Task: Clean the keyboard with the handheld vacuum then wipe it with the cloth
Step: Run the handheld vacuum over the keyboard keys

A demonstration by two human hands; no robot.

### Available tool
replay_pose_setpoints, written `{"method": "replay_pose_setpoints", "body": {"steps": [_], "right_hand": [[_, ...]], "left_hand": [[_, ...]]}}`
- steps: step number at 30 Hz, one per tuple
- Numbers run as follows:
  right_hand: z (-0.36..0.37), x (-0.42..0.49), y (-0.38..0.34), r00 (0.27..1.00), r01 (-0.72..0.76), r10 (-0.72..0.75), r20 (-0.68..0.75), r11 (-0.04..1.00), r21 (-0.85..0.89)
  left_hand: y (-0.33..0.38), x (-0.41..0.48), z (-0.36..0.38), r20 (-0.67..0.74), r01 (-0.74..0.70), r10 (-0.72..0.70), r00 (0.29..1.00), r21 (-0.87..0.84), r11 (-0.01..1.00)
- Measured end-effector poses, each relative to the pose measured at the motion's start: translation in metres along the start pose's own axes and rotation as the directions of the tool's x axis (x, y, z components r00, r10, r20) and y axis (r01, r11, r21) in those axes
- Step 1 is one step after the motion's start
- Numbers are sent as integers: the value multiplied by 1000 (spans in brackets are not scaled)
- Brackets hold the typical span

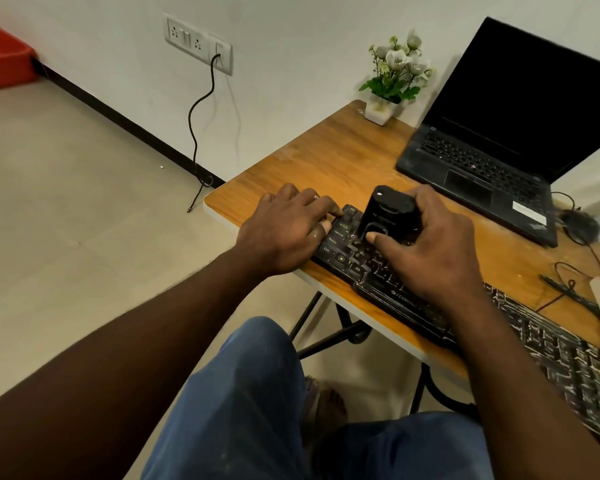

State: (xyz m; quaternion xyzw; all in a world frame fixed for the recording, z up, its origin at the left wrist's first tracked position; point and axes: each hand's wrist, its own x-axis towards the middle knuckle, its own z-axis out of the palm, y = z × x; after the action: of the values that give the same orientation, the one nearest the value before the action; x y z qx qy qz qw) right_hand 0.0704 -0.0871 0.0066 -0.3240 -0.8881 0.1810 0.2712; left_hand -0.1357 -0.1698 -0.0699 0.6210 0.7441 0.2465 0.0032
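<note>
The right hand (pixel 430 251) grips the vacuum (pixel 385 216) upright on the keyboard's (pixel 499 327) left end; the keyboard's length runs rightward. The left hand (pixel 288 226) lies flat there, seemingly steadying it.

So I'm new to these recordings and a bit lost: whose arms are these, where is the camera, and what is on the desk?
There is no robot here, only a person. The one picture comes from a camera on their head, looking down past blue-trousered knees. The right hand grips a small black handheld vacuum standing on the left end of a dusty black keyboard. The left hand rests flat on that end of the keyboard, holding nothing. On the wooden desk behind sit an open laptop with a dark screen, a small flower pot, a mouse and some cables.
</note>
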Motion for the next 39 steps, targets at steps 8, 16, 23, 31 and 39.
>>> {"method": "replay_pose_setpoints", "body": {"steps": [8,16,23,31,39], "right_hand": [[1,21,9,975,130,-141,173,989,71],[-2,61,15,945,117,-143,294,988,103],[-6,60,31,959,-9,-73,273,957,288],[2,65,36,994,14,-23,107,997,80],[9,60,31,984,78,-103,147,983,167]], "left_hand": [[3,12,-2,43,106,-105,994,-8,994],[-2,33,-12,180,76,-68,981,-42,996],[-10,37,-7,161,27,-16,987,-67,997],[-9,37,-8,174,-14,36,984,-125,992],[-9,36,-11,191,84,-37,981,-243,966]]}}
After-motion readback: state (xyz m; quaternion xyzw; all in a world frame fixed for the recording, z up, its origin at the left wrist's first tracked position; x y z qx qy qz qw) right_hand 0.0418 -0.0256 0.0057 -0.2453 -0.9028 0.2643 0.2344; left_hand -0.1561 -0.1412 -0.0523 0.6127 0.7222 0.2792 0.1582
